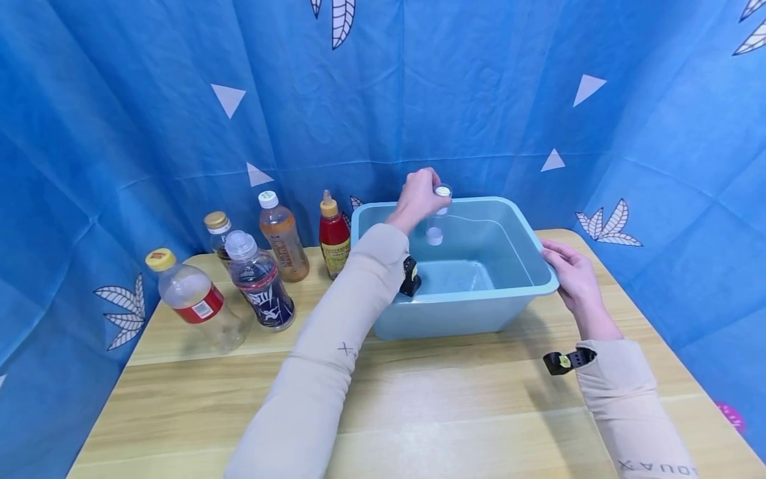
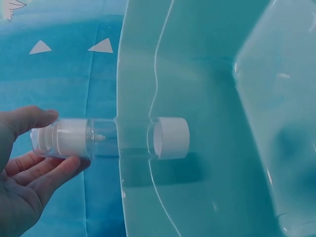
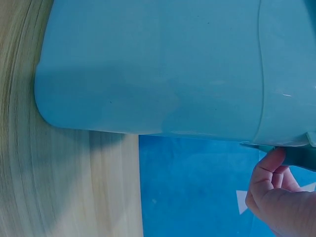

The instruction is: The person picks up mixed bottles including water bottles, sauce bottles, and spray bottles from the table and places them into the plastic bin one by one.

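Observation:
My left hand [image 1: 417,198] pinches a clear pump bottle [image 2: 71,138] by its capped end, between thumb and fingers. In the head view the bottle hangs upright over the inside of a light blue plastic basin [image 1: 457,320]. A white band [image 2: 174,138] rings the bottle's lower end, and its middle is see-through. My right hand [image 1: 573,274] grips the basin's rim at the right end. Seen from the right wrist, its fingers [image 3: 266,170] curl at the lip, partly hidden by the rim.
Left of the basin stand a red sauce bottle [image 1: 334,239], an orange-tinted drink bottle [image 1: 284,239], a dark-labelled bottle [image 1: 263,289], a gold-capped bottle [image 1: 218,233] and a yellow-capped bottle [image 1: 194,296]. A blue curtain [image 1: 479,86] hangs behind the wooden table [image 1: 419,412].

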A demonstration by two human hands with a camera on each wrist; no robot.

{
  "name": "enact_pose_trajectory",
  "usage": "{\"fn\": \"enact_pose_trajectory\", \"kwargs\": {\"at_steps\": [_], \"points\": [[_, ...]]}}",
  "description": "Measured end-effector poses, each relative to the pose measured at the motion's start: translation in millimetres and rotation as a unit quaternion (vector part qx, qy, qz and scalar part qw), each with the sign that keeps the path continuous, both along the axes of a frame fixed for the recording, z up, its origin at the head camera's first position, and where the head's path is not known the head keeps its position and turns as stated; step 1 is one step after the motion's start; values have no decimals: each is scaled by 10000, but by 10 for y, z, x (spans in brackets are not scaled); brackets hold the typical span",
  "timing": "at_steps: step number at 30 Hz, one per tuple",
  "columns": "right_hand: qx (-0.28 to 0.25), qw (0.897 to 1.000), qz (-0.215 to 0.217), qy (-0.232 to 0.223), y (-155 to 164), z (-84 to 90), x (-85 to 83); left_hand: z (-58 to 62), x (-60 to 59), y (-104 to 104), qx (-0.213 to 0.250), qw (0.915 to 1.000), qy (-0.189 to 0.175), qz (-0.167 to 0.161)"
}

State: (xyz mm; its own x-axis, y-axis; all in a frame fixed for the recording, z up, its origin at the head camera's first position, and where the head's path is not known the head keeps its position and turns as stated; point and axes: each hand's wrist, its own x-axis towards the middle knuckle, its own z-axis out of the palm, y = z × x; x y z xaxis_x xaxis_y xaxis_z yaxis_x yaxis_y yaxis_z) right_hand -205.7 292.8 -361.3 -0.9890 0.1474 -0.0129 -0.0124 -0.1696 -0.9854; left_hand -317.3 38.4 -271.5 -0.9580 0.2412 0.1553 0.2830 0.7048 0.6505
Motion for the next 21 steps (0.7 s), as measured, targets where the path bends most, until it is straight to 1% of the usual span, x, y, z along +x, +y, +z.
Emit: {"fn": "enact_pose_trajectory", "kwargs": {"at_steps": [5,9,12,15,18,21], "points": [[34,10000,-63,27,-4,-14,0,-50,-51,59,129,9995,-156,-238],[64,9999,-71,39,1,-21,-2,-110,-73,123,239,9981,-407,-395],[44,10000,-78,29,7,-24,-5,-158,-92,171,245,9972,-507,-497],[19,10000,-75,13,8,-18,-4,-195,-116,213,170,9969,-500,-579],[-31,10000,-58,-17,5,-11,-5,-216,-147,246,-82,9969,-390,-681],[-3,10000,-72,-59,6,-10,-4,-229,-180,275,-371,9948,-322,-887]]}}
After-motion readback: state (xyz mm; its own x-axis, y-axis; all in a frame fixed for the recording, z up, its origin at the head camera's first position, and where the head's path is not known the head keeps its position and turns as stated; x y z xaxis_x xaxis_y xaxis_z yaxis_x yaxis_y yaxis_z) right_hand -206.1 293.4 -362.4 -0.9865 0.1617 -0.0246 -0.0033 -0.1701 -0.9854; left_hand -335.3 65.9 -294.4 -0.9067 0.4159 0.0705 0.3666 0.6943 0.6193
